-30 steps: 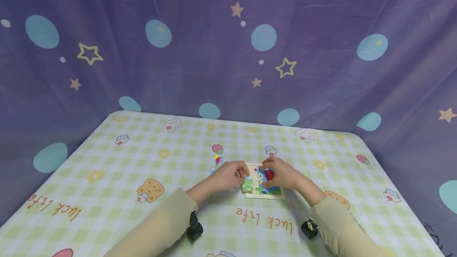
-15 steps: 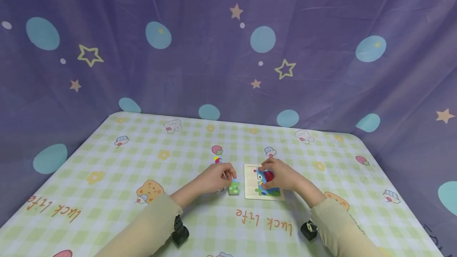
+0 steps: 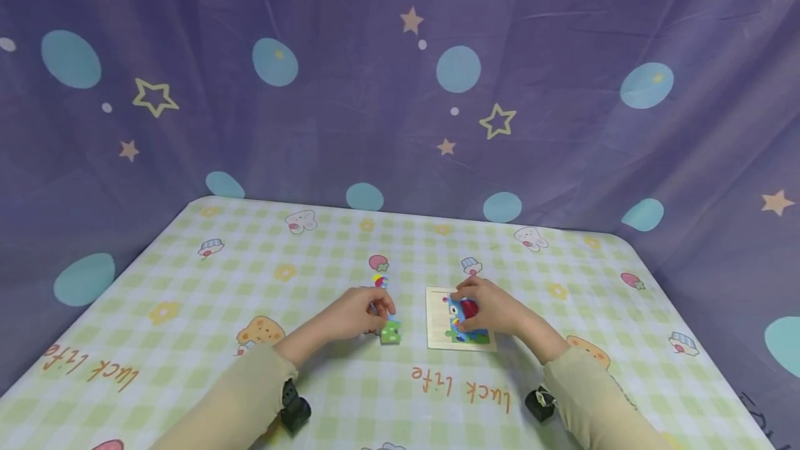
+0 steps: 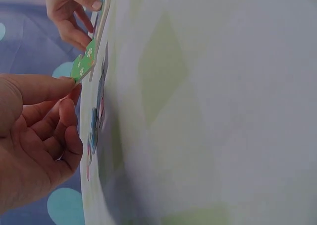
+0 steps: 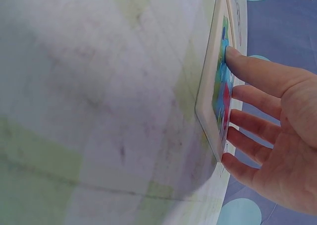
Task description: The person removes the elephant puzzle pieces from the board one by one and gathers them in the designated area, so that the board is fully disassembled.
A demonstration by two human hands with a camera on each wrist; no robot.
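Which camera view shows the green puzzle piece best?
The left wrist view: the green puzzle piece appears close, pinched by the left hand. The head view shows it small. The right wrist view does not show it.

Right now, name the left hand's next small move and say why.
Probably lower the green puzzle piece onto the tablecloth and let go. The left hand pinches it left of the puzzle tray, apart from it, near other loose pieces, while the right hand steadies the tray.
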